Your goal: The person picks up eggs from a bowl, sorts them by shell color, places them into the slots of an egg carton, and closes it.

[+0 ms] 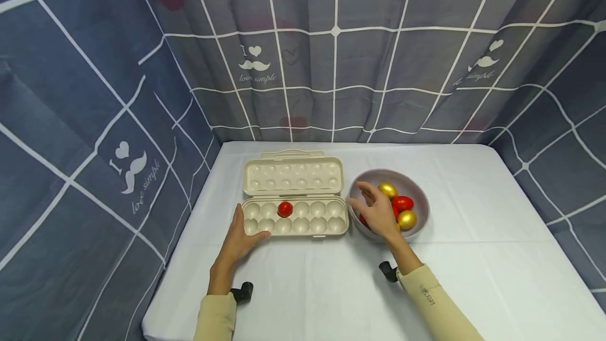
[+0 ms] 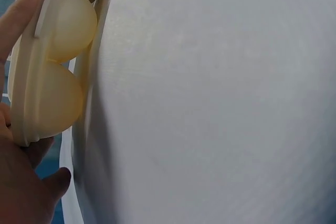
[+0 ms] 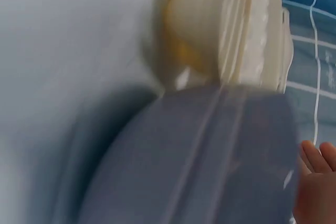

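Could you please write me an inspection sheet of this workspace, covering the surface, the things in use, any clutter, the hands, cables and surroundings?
Surface: white cloth-covered table, smooth.
Things in use: open beige plastic egg tray with one red egg in its far row, lid folded back; round grey bowl to its right holding gold eggs and red eggs.
Clutter: nothing seen.
Hands: left hand holds the tray's near left corner; right hand hovers open over the bowl, holding nothing.
Cables: nothing seen; a small black wrist mount shows at each wrist.
Surroundings: blue-grey checked curtains printed with moustaches enclose three sides.
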Available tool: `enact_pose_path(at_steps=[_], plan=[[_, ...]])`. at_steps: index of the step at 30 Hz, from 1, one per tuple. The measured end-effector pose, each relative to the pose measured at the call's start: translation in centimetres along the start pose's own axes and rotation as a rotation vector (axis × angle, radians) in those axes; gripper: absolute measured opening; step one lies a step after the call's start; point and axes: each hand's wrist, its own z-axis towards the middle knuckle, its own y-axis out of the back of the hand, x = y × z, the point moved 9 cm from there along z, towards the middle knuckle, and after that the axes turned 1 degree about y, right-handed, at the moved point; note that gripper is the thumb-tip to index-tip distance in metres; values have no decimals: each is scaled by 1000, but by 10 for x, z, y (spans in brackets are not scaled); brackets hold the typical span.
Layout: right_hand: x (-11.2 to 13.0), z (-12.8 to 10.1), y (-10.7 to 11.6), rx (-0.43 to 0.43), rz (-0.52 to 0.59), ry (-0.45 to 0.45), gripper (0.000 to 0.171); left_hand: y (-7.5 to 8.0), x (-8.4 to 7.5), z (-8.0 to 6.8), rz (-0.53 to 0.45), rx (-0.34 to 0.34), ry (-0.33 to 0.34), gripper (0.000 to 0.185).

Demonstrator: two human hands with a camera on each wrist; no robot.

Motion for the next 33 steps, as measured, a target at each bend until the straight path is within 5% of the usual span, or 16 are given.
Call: enact_pose_path(at_steps=[6, 11, 22, 33], plan=[[-22, -14, 43, -19, -185, -7, 55, -2, -1, -1, -12, 26, 0, 130], [-29, -20, 59, -17, -202, -6, 53, -1, 2, -2, -7, 20, 22, 131], [-33, -20, 43, 127, -328, -113, 50, -2, -2, 2, 0, 30, 6, 130], [-50, -15, 26, 227, -280, -243, 52, -2, 0, 0, -4, 35, 39, 130]])
